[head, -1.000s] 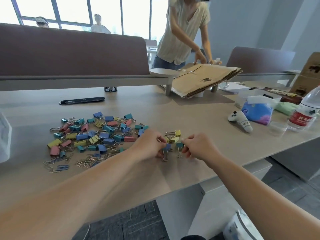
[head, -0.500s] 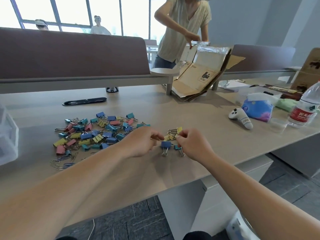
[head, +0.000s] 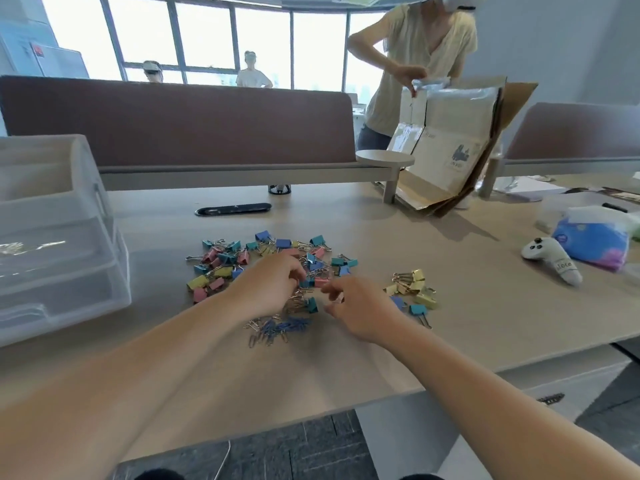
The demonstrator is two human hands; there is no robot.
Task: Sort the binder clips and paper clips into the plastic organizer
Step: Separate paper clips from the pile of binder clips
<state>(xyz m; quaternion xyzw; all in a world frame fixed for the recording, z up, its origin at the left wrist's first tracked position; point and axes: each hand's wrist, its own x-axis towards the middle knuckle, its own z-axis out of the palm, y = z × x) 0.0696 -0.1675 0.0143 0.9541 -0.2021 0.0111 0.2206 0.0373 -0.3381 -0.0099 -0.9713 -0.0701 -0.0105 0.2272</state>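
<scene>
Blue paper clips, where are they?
In the head view, the blue paper clips lie on the table just below the left hand, at the near edge of the binder clip pile.

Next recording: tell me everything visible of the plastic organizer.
The plastic organizer is a clear, slightly frosted plastic unit with stepped tiers: an open tray on top and drawer-like levels below. It stands upright on the wooden table at the far left, cut off by the frame edge, left of the clip pile. Only glare shows inside; contents cannot be made out. The left hand and right hand are apart from it, at the pile.
</scene>
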